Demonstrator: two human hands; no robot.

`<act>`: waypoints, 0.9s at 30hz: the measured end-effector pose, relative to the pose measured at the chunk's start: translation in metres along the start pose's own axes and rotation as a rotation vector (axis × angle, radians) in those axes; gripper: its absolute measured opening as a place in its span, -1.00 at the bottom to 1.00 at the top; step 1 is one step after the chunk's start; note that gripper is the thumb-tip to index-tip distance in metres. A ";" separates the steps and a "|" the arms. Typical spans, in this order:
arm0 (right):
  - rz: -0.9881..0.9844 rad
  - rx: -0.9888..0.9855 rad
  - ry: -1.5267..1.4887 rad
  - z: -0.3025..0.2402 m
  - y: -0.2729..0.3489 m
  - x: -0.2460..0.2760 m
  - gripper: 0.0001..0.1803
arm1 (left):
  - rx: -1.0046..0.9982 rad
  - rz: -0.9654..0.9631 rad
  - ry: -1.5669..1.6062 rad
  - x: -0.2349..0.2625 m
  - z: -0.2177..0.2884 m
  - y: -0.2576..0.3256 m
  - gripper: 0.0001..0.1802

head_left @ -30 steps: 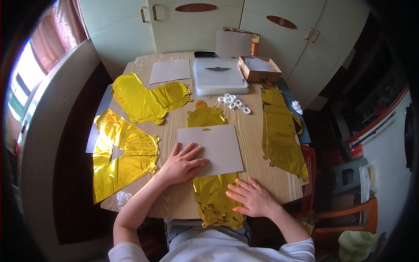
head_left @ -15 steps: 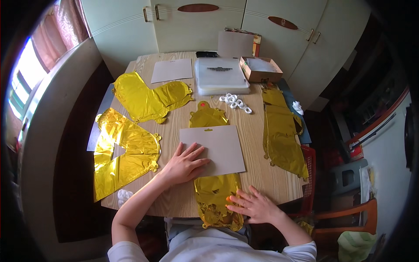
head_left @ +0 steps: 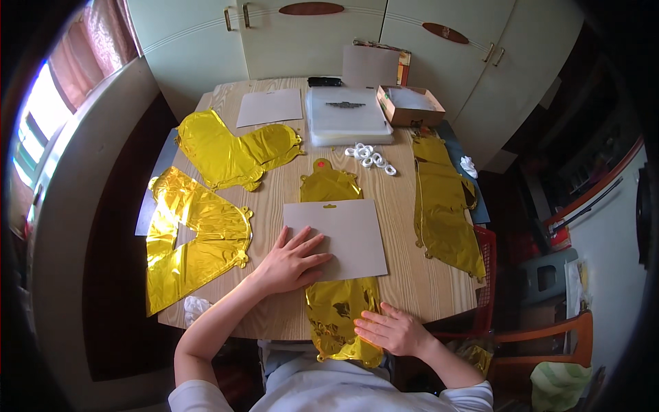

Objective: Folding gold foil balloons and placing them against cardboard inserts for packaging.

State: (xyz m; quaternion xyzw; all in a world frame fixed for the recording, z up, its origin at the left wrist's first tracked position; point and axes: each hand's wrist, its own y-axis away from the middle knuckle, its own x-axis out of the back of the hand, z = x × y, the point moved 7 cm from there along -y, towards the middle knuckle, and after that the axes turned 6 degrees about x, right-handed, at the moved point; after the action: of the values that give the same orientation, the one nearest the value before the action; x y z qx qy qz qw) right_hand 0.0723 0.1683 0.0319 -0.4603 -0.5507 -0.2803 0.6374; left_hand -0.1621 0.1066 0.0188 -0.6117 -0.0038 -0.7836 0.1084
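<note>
The left hand [head_left: 292, 264] lies splayed on white card [head_left: 353, 237], the right hand [head_left: 395, 331] outstretched over a foil balloon [head_left: 333, 302]; a cardboard box [head_left: 419, 119] holds translucent plastic [head_left: 410, 100].

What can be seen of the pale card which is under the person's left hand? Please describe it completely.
The pale card is a plain, nearly rectangular sheet that looks like stiff paper or thin cardboard. A small slot is cut near its far edge, with yellow showing through. It lies flat, slightly turned, across the gold foil piece, which shows beyond its far and near edges. The left hand rests on its left part, fingers spread. Its underside is hidden.
</note>
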 end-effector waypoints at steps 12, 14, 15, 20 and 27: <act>-0.348 -0.012 -0.011 0.014 0.011 -0.005 -0.08 | 0.018 0.000 0.011 -0.005 0.009 0.009 -0.51; -0.275 -0.101 -0.087 0.036 0.014 -0.010 0.26 | 0.016 0.004 0.009 -0.003 0.010 0.008 -0.51; -0.277 -0.154 -0.144 0.049 0.009 -0.007 0.25 | 0.014 0.005 0.007 -0.003 0.010 0.008 -0.52; -0.253 -0.188 -0.209 0.079 -0.010 -0.001 0.21 | 0.001 0.015 0.001 -0.003 0.009 0.008 -0.52; -0.324 -0.174 -0.175 0.078 -0.008 -0.010 0.28 | -0.002 0.016 0.010 -0.003 0.010 0.007 -0.52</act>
State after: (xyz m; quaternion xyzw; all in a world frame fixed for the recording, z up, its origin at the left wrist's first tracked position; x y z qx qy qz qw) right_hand 0.0285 0.2334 0.0225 -0.4417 -0.6443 -0.3848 0.4916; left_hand -0.1510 0.1014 0.0177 -0.6081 0.0022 -0.7856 0.1141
